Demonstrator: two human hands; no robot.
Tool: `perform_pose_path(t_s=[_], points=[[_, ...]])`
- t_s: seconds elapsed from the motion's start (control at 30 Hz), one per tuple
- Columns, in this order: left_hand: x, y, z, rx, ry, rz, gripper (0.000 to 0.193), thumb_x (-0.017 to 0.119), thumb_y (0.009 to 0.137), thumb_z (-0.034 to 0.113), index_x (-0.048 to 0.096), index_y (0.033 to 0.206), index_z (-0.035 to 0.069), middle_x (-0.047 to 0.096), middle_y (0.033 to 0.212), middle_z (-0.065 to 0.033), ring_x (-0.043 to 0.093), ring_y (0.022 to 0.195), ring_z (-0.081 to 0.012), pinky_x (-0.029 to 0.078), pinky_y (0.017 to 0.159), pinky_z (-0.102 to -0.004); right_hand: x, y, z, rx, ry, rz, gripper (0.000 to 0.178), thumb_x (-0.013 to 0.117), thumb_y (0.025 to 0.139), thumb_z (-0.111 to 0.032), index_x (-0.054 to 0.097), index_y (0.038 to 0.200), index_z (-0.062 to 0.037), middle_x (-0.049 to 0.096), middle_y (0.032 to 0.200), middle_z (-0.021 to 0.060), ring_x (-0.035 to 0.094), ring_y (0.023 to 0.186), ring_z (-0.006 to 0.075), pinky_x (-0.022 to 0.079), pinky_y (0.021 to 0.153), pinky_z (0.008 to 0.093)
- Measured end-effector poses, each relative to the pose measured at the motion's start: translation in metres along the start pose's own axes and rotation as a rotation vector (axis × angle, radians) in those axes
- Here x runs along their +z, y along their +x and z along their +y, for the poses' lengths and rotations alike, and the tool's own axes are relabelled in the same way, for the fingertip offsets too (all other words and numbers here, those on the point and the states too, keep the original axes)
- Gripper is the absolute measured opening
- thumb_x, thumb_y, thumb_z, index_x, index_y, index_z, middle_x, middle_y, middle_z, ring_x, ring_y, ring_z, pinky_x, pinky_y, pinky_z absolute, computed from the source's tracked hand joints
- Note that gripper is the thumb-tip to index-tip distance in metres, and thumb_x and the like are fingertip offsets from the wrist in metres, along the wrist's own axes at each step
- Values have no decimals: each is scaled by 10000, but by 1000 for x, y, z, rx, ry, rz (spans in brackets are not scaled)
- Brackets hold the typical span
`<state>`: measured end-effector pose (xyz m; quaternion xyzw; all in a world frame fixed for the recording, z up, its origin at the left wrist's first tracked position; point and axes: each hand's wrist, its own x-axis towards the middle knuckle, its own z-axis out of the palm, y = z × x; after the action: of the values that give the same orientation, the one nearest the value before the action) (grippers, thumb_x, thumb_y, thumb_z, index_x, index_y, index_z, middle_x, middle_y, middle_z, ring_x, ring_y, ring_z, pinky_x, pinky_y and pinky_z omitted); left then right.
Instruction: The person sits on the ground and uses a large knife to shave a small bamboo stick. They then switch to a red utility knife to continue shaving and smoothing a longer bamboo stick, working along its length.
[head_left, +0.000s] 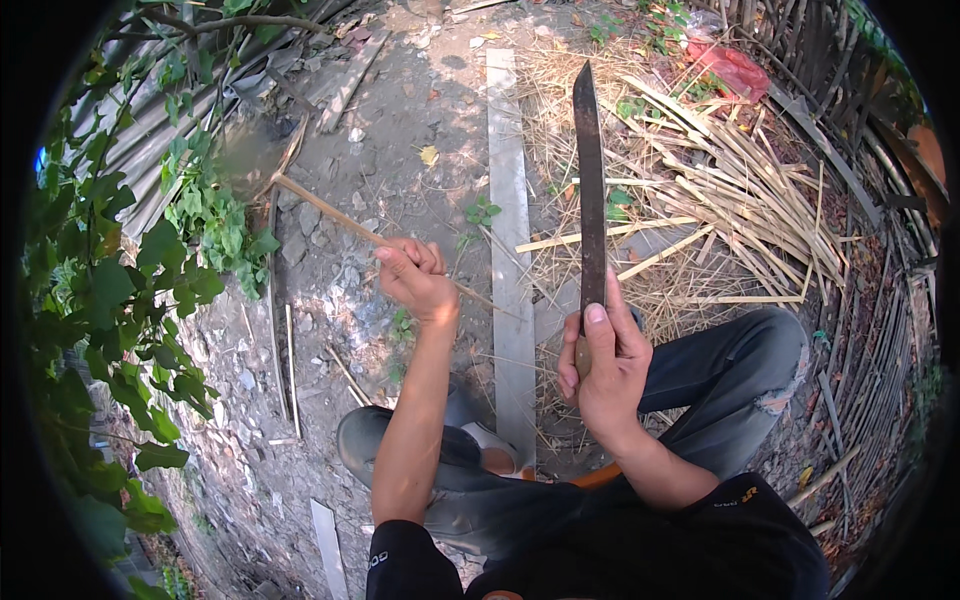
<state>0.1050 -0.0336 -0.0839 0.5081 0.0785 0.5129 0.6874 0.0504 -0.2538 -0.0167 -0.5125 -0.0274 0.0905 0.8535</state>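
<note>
A: I'm far off here, so what's nearest?
B: I see bent knees in worn blue-grey jeans (715,375). Just beyond, the right hand (612,362) is closed round the brown handle (584,355) of a long, dark metal blade (592,180), thumb laid along it, tip pointing away
A: And the left hand (418,282)?
B: Curled into a fist round a thin, pale-brown wooden stick (330,212). I see it slant down rightward, its lower end crossing over a long, flat grey board (512,370); I can't tell whether they touch
A: What blocks my view farther out?
B: The blade hides some of the fine, straw-coloured shavings (555,110). Right of it I have a loose heap of split, pale-yellow strips (745,200). Green, leafy vines (110,320) screen the left side, and past the heap lies a crumpled red plastic bag (735,72)
</note>
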Motion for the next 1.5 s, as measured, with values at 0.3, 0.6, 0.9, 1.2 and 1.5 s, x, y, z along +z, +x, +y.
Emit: perform_pose_path(t_s=[0.3,0.6,0.9,1.2,1.5], points=[[0,1,-9,-27,-48,35,557,483,1069,546,370,758,98,301,617,32,221,483,-63,176,447,-259,-11,-17,81,689,-76,-124,537,534,1096,-260,378,1599,-155,540,876,29,461,520,74,381,419,247],[6,-9,-14,-10,-70,-5,536,485,1084,496,376,745,95,321,632,28,238,496,-57,192,452,-251,-23,-39,79,-62,-170,-174,490,415,1130,-304,381,1574,-100,520,860,46,466,565,83,432,489,247],[12,-14,-1,-9,-30,-46,520,490,1093,457,393,738,90,338,627,27,261,494,-65,204,447,-261,-47,-22,74,297,-249,22,538,441,1120,-199,285,1636,-200,586,907,42,449,531,49,397,462,196],[18,-19,-17,106,6,-78,539,481,1088,486,372,733,95,328,616,25,281,505,-72,221,464,-260,-19,-17,74,-316,-281,-213,523,453,1113,-201,327,1617,-140,609,873,61,449,501,39,368,425,205],[11,-20,-18,70,83,-22,555,475,1084,509,376,721,102,345,611,25,303,519,-77,229,471,-269,15,10,4,68,-35,-74,505,483,1103,-243,420,1558,-33,545,752,-12,470,557,50,397,489,221]])
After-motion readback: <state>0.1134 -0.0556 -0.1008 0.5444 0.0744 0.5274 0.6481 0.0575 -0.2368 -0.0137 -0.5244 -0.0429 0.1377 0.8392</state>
